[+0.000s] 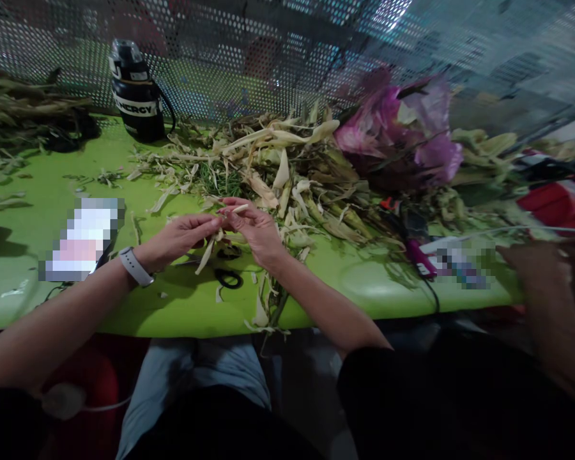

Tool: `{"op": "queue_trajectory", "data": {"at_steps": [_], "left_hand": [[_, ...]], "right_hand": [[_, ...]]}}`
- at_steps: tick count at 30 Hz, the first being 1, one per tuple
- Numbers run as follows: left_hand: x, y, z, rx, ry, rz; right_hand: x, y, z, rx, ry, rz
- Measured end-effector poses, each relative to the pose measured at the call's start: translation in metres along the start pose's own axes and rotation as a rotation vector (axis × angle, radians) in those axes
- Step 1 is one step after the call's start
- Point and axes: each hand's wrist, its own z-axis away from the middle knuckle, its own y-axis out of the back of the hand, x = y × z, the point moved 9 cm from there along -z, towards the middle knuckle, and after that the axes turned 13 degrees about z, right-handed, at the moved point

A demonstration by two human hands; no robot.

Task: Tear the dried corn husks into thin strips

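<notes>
Over the near middle of the green table, my left hand [188,233] and my right hand [257,231] meet with closed fingers. They pinch a small dried corn husk piece [204,258] between them, one pale strip hanging below. A short pale rolled end [240,209] pokes out by my right fingers; whether it belongs to the same piece I cannot tell. Just beneath my hands lie what look like scissors, a black handle loop [229,278] showing and the rest partly hidden. A large heap of dry corn husks [287,172] spreads beyond my hands.
A phone with a lit, blurred screen [84,239] is on the left. Behind it stands a black bottle [138,102]. A pink plastic bag [393,137] rests by the husks at the back right. Another person's arm [551,300] reaches in at the right, near a second phone [462,268].
</notes>
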Motion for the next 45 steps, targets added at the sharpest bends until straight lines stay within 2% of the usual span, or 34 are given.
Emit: {"op": "queue_trajectory", "data": {"at_steps": [5, 12, 15, 19, 22, 24, 27, 33, 36, 39, 45], "left_hand": [[-0.016, -0.003, 0.001, -0.113, 0.147, 0.003], [-0.026, -0.023, 0.007, -0.191, 0.281, 0.12], [-0.025, -0.024, 0.006, -0.155, 0.249, 0.148], [-0.022, -0.004, 0.001, 0.037, 0.153, 0.152], [-0.017, 0.012, -0.001, 0.166, 0.076, 0.143], [-0.013, 0.016, -0.001, 0.205, 0.045, 0.133], [-0.01, 0.014, -0.002, 0.194, 0.029, 0.154], [-0.017, 0.013, -0.002, 0.155, 0.057, 0.269], [-0.02, 0.011, -0.003, 0.103, 0.074, 0.336], [-0.017, 0.011, -0.004, 0.112, 0.04, 0.367], [-0.004, 0.005, 0.0, 0.101, 0.003, 0.344]], "right_hand": [[-0.001, -0.009, 0.003, -0.093, 0.014, 0.001], [-0.011, -0.01, 0.003, -0.102, 0.064, 0.047], [-0.015, -0.006, 0.0, -0.136, 0.051, 0.098], [-0.017, 0.009, -0.004, -0.162, -0.026, 0.293], [-0.012, 0.008, -0.002, -0.277, -0.094, 0.477], [-0.011, 0.002, 0.0, -0.351, -0.087, 0.507], [-0.01, -0.002, -0.001, -0.337, -0.046, 0.468], [0.0, 0.004, -0.007, -0.236, -0.05, 0.406], [-0.001, 0.003, -0.006, -0.286, -0.078, 0.384], [-0.006, 0.003, -0.005, -0.323, -0.065, 0.399], [-0.011, 0.004, -0.008, -0.28, -0.015, 0.333]]}}
